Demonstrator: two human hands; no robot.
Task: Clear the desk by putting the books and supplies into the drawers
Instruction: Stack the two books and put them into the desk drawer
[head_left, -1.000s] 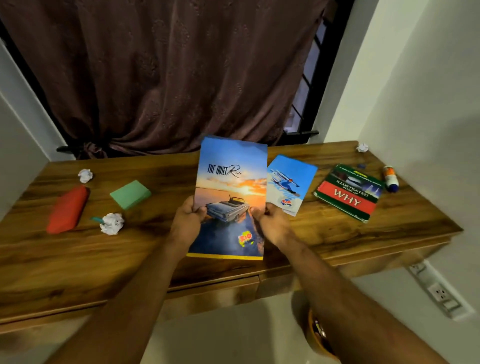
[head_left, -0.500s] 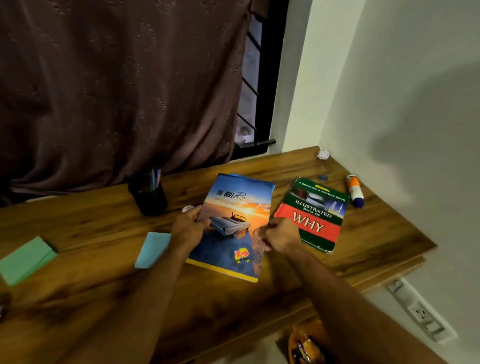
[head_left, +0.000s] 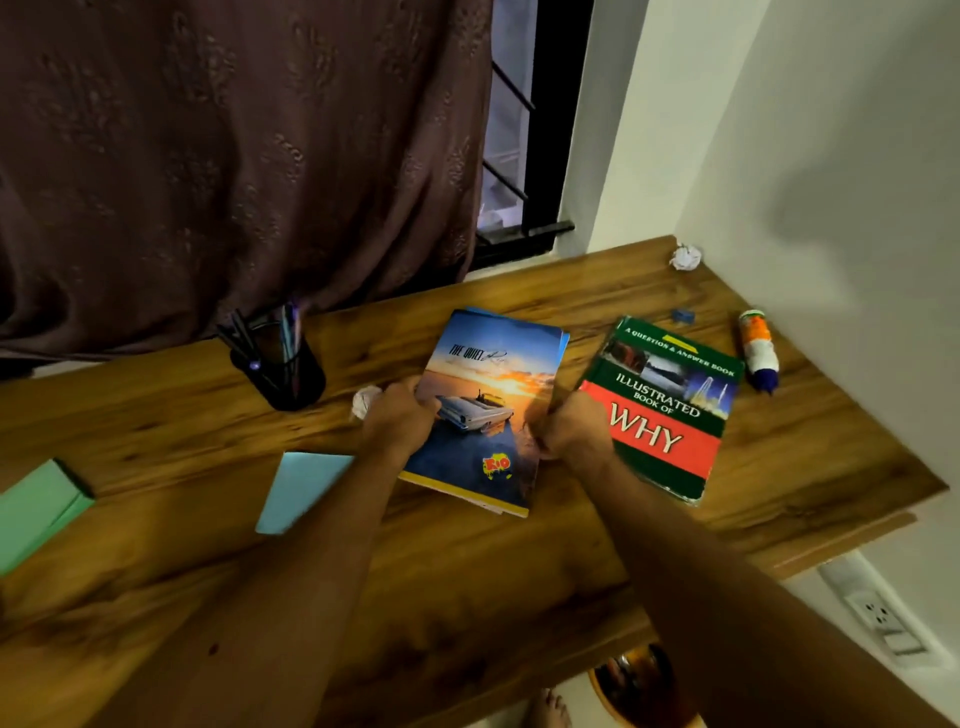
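Note:
A blue notebook with a car and sunset cover (head_left: 483, 395) lies on the wooden desk (head_left: 467, 561), stacked on another blue notebook whose edge shows at its far right corner. My left hand (head_left: 397, 423) grips its left edge and my right hand (head_left: 569, 431) grips its right edge. Just right of it lies the green and red "Illustrated Book of Why" (head_left: 670, 410), touching my right hand. A glue stick (head_left: 757, 349) and a small blue sharpener (head_left: 680, 315) lie by the right wall.
A black pen holder (head_left: 280, 364) stands at the back left of the notebook. A light blue pad (head_left: 301, 488) and a green pad (head_left: 36, 509) lie to the left. Crumpled paper balls sit at the far corner (head_left: 685, 257) and behind my left hand (head_left: 363, 400). A wall socket (head_left: 878, 613) is below the desk's right end.
The notebook was held up off the desk a second ago; it now lies flat on top of the other blue notebook. My view has swung right, and both hands still hold its edges.

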